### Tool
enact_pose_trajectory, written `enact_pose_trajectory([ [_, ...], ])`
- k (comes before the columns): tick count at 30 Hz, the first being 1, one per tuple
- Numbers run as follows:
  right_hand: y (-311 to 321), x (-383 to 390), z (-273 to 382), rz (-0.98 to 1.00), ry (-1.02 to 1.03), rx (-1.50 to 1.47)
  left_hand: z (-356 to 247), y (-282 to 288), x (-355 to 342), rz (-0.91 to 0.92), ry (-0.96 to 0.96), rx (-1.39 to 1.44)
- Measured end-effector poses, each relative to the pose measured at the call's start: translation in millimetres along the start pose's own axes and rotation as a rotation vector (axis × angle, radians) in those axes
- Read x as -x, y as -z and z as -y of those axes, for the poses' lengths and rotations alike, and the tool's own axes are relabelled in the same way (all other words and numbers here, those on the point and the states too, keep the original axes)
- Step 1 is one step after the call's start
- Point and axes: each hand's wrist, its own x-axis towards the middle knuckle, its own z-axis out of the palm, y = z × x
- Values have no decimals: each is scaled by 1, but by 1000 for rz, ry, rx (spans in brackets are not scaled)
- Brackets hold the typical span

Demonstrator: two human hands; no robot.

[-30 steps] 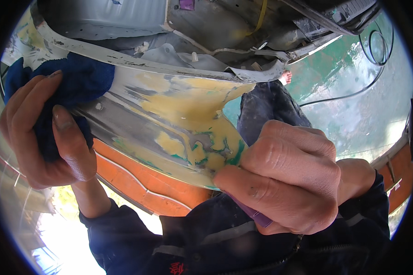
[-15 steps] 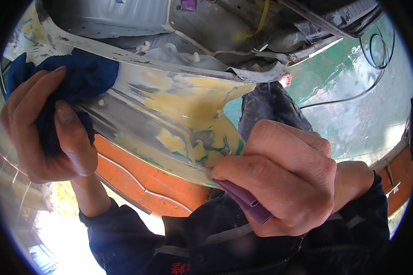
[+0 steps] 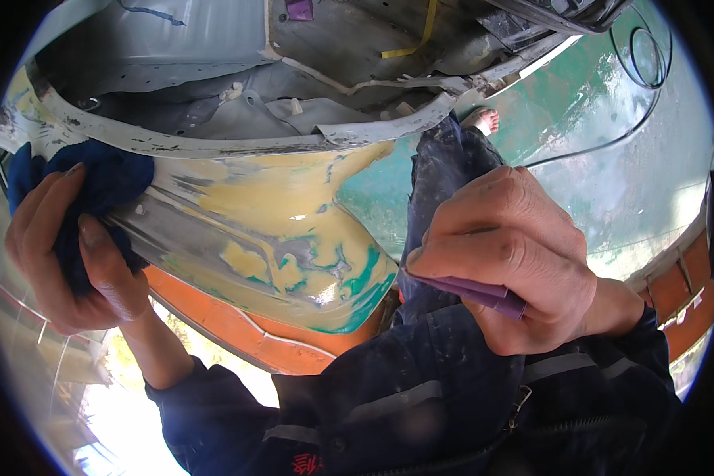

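My left hand (image 3: 59,246) is wrapped round a bunched blue cloth (image 3: 111,176), which lies against the left end of a car body panel (image 3: 282,194). Yellow filler, grey bare patches and green spots cover that panel. Between the thumb and fingers of my right hand (image 3: 512,246) is a folded piece of purple sandpaper (image 3: 484,293). That hand is in the air, just right of the panel's tapered end and apart from it. My palm hides part of the sandpaper.
Beyond the panel's rim opens a bare grey car interior, with a small purple piece (image 3: 300,9) and a yellow strap (image 3: 420,36) inside. A black hose (image 3: 611,151) coils on the wet green floor (image 3: 587,119). Below the panel runs an orange surface (image 3: 214,305) with a pale cable (image 3: 270,333).
My right hand has come away from the panel's end with the sandpaper, moving up and slightly right. The panel and the left hand with the cloth appear shifted left in view.
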Motion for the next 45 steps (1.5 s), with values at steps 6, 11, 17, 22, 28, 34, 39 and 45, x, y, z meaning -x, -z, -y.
enact_pose_trajectory([
  [6,-17,16,12,83,16,23,6,1,2,-2,-8,1],
  [11,-30,28,7,18,-44,62,11,-4,3,-43,1,69],
  [17,-23,40,-17,65,-217,23,6,-2,6,-62,26,81],
  [22,-13,40,-24,-4,-289,-256,5,-6,6,-94,37,107],
  [28,-19,3,-22,-189,59,-107,4,-7,4,-105,12,87],
  [34,-39,-5,-23,-275,197,18,7,-3,7,-91,4,88],
  [39,-45,-12,-3,-307,179,89,13,1,7,-59,-29,36],
  [45,-44,-8,-9,-290,186,186,8,-5,8,-96,14,70],
])
